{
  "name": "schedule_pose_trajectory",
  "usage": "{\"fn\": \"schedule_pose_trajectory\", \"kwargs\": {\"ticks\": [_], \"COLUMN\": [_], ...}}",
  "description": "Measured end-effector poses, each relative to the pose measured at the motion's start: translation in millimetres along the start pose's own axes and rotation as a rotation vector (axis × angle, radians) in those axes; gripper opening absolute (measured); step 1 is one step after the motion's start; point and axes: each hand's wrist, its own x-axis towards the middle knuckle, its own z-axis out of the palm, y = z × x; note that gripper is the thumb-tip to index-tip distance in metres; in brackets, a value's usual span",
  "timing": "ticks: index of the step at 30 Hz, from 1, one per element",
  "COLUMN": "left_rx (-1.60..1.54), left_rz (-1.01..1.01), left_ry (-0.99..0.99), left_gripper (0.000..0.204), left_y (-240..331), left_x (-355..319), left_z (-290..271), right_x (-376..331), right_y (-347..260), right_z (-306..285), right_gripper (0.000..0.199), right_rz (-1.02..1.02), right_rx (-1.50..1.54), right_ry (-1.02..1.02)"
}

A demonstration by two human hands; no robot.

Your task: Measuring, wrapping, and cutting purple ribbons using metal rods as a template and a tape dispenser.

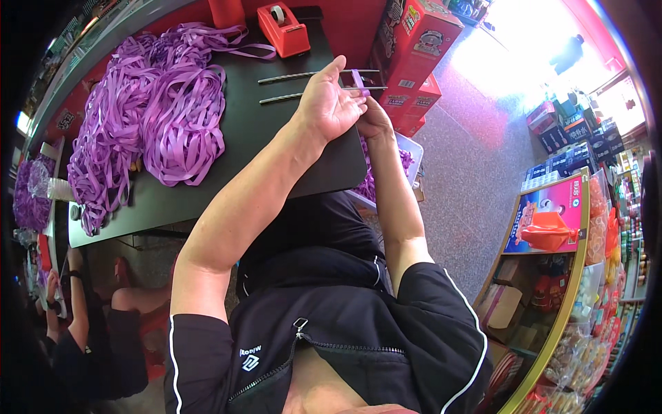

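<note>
Upper centre of the frame: left hand pinches a purple ribbon strip against two metal rods; right hand sits beneath, its fingers hidden, grip unclear.

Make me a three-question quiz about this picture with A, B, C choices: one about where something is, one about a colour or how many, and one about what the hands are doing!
1. Where is the red tape dispenser?
A. far edge of the black table
B. on the floor
C. on the person's lap

2. What colour is the big heap of flat ribbon?
A. green
B. purple
C. yellow

3. What is the left hand doing?
A. resting flat on the table
B. holding scissors
C. raised, fingers at a purple ribbon strip by two thin metal rods

Answers: 1 A, it stands beyond the ribbon heap; 2 B, every strand is purple; 3 C, the right hand sits just behind it.
</note>
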Motion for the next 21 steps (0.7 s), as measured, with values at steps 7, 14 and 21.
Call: {"fn": "schedule_pose_trajectory", "kwargs": {"ticks": [7,14,21], "left_rx": [-0.001,0.008,-0.004], "left_rz": [-0.004,-0.014,-0.025], "left_ry": [0.0,0.002,-0.019], "left_gripper": [0.069,0.071,0.073], "left_y": [-1,-2,1], "left_x": [-1,-1,0], "left_z": [4,6,2], "right_x": [-7,-11,-12], "right_y": [-16,-35,-45], "right_z": [18,25,42], "right_gripper": [0.024,0.019,0.018], "right_rz": [-0.036,-0.031,0.025], "right_rx": [-0.08,-0.245,-0.371], "right_ry": [0.171,0.172,0.128]}}
